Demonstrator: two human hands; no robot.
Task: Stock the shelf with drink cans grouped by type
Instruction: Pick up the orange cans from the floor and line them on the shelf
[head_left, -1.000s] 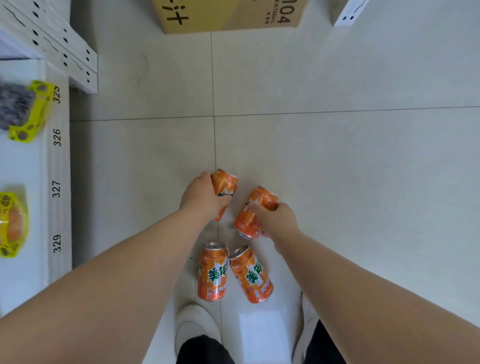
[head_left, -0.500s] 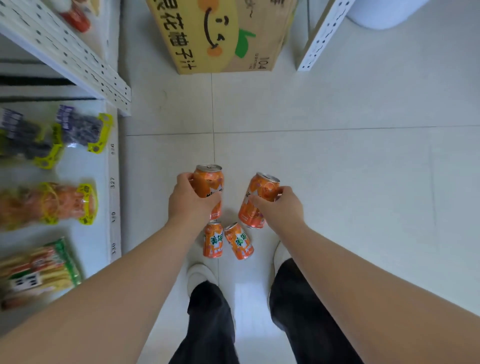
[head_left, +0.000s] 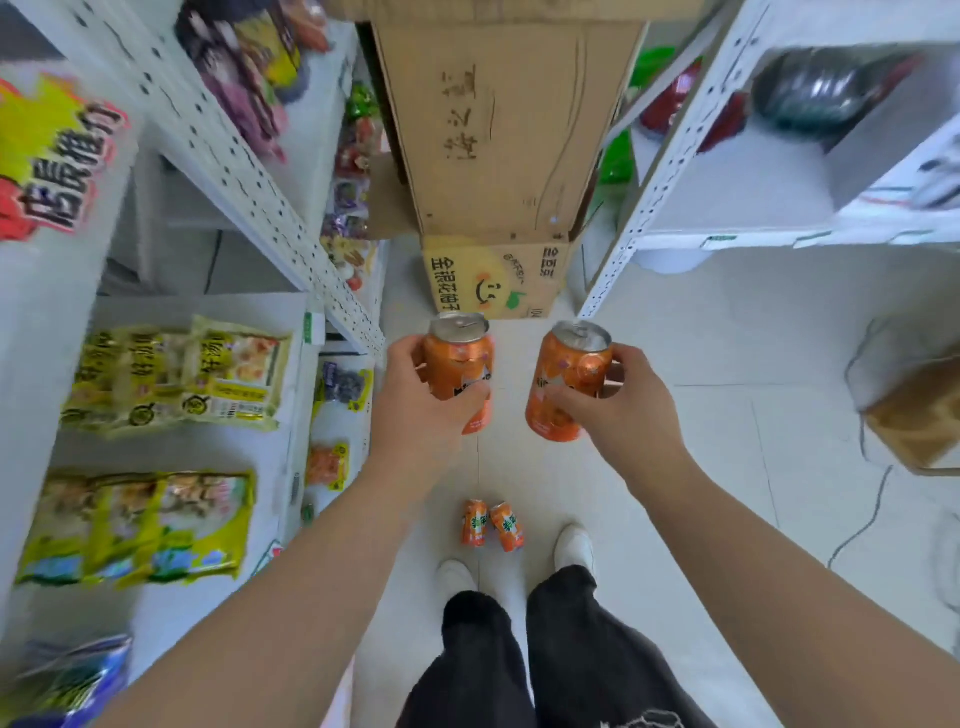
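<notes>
Head view: left hand (head_left: 415, 415) grips one orange can (head_left: 460, 364), right hand (head_left: 618, 410) another (head_left: 569, 379), both now lifted to shelf height for stocking; two cans (head_left: 491, 524) remain on floor (head_left: 675, 493).

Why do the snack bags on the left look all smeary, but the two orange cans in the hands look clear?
In the head view, the snack bags are smeared, likely because the camera is moving; the left can and right can, gripped by the left hand and right hand, look sharper; the shelf post leans outward, a wide-lens distortion.
</notes>
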